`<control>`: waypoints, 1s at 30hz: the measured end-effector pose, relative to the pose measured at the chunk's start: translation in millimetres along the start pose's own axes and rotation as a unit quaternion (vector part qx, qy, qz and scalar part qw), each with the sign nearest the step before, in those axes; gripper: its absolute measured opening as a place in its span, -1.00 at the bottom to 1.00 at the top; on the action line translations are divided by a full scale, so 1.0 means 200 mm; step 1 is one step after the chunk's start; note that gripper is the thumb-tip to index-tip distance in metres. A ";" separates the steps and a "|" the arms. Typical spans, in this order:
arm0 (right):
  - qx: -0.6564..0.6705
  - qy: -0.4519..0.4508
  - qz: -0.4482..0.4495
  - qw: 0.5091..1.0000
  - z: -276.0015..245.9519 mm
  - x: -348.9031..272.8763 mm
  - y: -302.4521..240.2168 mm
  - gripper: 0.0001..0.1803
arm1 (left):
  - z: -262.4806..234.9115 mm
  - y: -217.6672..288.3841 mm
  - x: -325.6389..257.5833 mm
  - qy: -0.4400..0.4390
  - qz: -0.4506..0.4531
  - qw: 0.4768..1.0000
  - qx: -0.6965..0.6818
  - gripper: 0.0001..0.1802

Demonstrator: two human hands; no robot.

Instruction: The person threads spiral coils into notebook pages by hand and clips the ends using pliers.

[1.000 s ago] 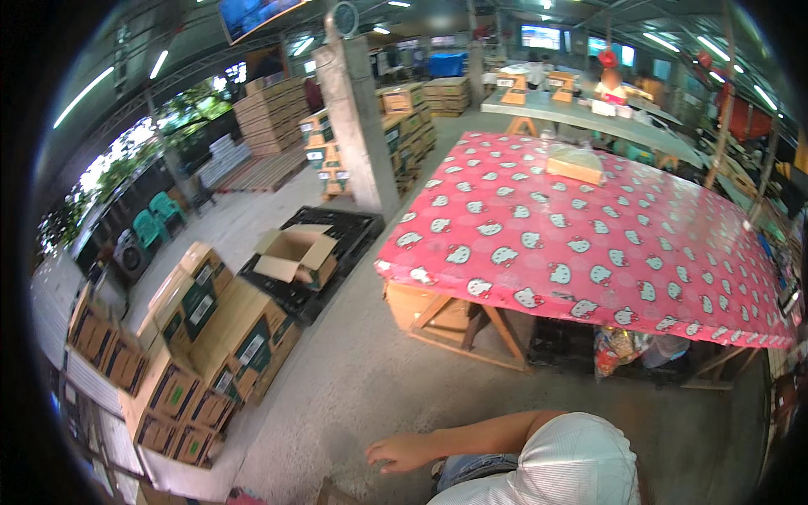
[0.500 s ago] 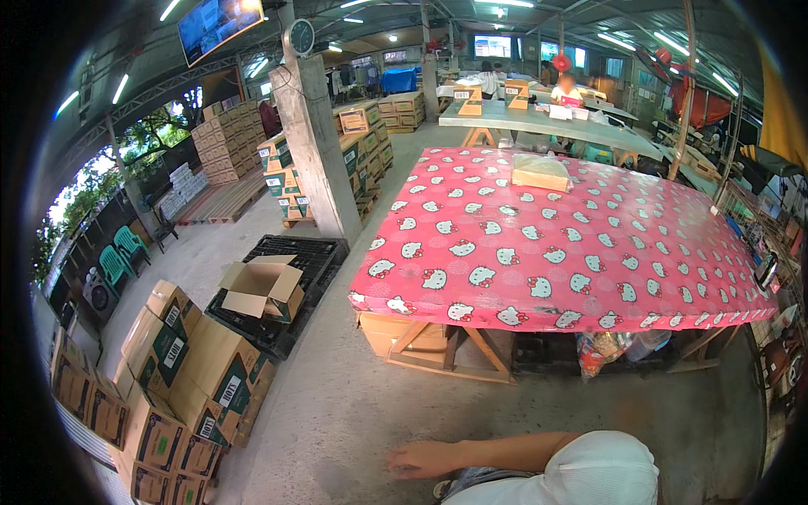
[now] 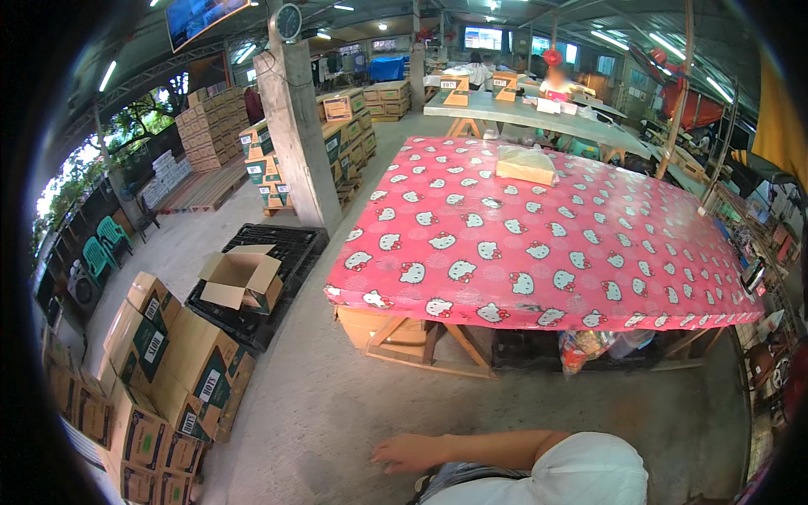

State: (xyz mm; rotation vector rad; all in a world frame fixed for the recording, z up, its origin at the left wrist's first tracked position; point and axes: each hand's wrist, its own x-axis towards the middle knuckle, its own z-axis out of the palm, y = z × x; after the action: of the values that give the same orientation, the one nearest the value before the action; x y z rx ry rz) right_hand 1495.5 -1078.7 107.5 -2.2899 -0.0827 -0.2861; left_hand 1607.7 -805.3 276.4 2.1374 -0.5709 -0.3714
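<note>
Only one of my hands shows. My right hand (image 3: 408, 453) lies low in the picture at the end of a bare forearm that runs from a white sleeve (image 3: 581, 471). Its fingers point left and are loosely apart, with nothing in them. It rests just above blue denim (image 3: 450, 486) over the concrete floor (image 3: 337, 404). My left hand is out of sight. The nearest thing ahead is a long table under a pink patterned cloth (image 3: 539, 244) with a wrapped tan box (image 3: 526, 164) on its far part.
Stacked printed cartons (image 3: 160, 379) stand at the left. An open empty carton (image 3: 242, 278) sits on a black pallet (image 3: 278, 252). A concrete pillar (image 3: 295, 135) with a clock rises beyond. Bags and boxes lie under the table (image 3: 589, 347). More tables and people are at the back.
The view has swung so the pink table and the carton stacks look closer and larger. My hand stays low in the picture with nothing in it.
</note>
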 end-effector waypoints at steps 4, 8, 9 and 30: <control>0.007 -0.096 0.077 0.992 -0.23 -0.02 -0.13 -0.56 | 0.14 0.06 0.00 0.018 0.068 0.996 0.061 -0.65; -0.084 -0.066 0.013 0.994 -0.07 -0.04 -0.04 -0.53 | 0.15 0.07 -0.05 0.016 0.061 0.993 0.104 -0.64; -0.085 -0.067 0.007 0.994 -0.05 -0.03 -0.01 -0.53 | 0.15 -0.02 -0.03 0.022 0.088 0.991 0.100 -0.65; 0.003 -0.199 -0.170 0.965 0.88 0.38 -0.49 -0.53 | -0.27 -0.61 -0.94 0.246 -0.125 0.960 -0.045 -0.75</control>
State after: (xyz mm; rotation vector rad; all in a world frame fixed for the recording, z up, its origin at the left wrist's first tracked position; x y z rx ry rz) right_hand 1585.2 -885.0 81.9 -2.2894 -0.6841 0.0055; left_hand 1505.5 -607.3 219.5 2.1091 0.0011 0.0090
